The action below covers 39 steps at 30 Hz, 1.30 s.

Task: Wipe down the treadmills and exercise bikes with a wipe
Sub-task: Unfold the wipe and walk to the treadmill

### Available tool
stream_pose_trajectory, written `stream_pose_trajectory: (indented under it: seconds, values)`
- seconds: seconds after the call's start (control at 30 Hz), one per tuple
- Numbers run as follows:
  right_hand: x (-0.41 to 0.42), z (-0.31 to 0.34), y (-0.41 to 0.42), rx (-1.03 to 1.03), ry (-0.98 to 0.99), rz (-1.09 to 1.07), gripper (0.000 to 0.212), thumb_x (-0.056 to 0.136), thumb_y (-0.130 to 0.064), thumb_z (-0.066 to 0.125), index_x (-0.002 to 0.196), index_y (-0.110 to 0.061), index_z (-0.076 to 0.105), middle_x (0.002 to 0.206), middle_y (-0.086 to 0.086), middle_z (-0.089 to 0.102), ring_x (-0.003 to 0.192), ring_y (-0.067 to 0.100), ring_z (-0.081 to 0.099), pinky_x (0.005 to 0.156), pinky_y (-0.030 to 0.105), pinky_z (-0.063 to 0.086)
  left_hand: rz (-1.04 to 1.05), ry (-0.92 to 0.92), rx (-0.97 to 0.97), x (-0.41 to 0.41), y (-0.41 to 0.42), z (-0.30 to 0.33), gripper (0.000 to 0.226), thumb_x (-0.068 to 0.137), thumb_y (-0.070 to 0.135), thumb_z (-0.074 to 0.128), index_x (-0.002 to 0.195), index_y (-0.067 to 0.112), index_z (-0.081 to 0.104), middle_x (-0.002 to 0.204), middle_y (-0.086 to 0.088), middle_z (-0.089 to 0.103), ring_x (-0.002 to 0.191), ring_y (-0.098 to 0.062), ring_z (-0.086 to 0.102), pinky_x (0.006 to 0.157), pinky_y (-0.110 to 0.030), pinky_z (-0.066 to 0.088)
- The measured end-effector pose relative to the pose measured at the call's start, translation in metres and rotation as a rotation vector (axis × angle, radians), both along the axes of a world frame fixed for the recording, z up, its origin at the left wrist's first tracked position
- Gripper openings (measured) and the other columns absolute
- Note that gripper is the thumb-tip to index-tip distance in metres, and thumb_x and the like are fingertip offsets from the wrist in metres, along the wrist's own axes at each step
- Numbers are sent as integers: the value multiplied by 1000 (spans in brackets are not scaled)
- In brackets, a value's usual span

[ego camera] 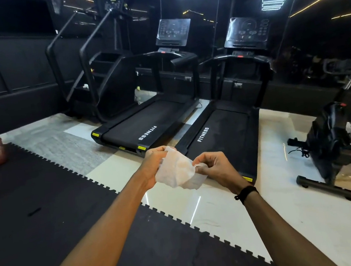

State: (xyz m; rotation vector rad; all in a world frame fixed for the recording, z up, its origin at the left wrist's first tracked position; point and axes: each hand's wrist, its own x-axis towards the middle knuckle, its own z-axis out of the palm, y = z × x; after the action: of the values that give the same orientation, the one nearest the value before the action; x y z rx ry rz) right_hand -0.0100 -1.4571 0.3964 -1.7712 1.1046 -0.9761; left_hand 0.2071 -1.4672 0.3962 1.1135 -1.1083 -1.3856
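Both hands out front, wipe (pixel 177 169) stretched between them: left hand (pixel 154 167) fingers curled round one bunched end, right hand (pixel 214 167) pinching the other edge. Nothing wiped yet, by the look. Treadmills (pixel 225 136) ahead, bike (pixel 330 137) off right. Risks: thin wipe tears if pulled harder, or slips and lands on the floor (pixel 211 203), picking up grit.

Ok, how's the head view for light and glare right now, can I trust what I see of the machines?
Head view: the room is dim, so the stair climber is nearly lost against the black wall; ceiling lights streak across the glossy white floor; plastic film on the right treadmill's console catches glare; wide-angle lens bends the edges; both hands and the wipe are well lit and sharp.
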Motion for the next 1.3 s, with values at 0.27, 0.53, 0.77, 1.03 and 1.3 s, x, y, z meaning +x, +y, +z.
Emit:
stream_pose_trajectory:
  seconds: [0.27, 0.53, 0.77, 1.03, 1.3]
  values:
    - [-3, -2, -3, -8, -145, -158, 6, 99, -15, 60, 95, -13, 64, 94, 6, 68, 85, 17, 64, 72, 28, 56, 48, -72, -44, -3, 3, 7, 23, 91, -1, 59, 106, 13, 69, 95, -10, 64, 80, -23, 62, 52, -27, 51]
    - [1, -1, 1, 1, -85, -89, 22, 103, -7, 51, 98, -14, 71, 97, 3, 71, 91, 13, 65, 77, 22, 55, -58, -158, -92, 1, 15, 9, 25, 90, -3, 57, 86, 15, 76, 96, -9, 70, 84, -24, 65, 58, -29, 52]
    - [5, 2, 7, 35, -20, -96, 30, 101, 7, 37, 88, -14, 54, 87, 1, 55, 80, 12, 54, 59, 12, 46, 19, -25, 26, 7, 23, 9, 27, 90, -7, 45, 92, 6, 69, 85, -10, 67, 68, -18, 64, 51, -25, 50]
    - [19, 0, 8, -82, 52, -78, 33, 96, 10, 46, 88, -13, 68, 95, 5, 66, 89, 18, 63, 68, 20, 53, 47, -26, 49, 21, 26, 10, 32, 89, -9, 42, 92, 7, 69, 82, -10, 66, 64, -17, 63, 50, -25, 51]
    - [29, 1, 5, -128, -77, -71, 49, 79, 30, 41, 63, -14, 56, 72, 5, 56, 66, 6, 55, 57, 16, 48, 119, 26, 111, 35, 28, 6, 31, 90, -7, 44, 100, 8, 69, 96, -14, 67, 74, -21, 65, 51, -26, 53]
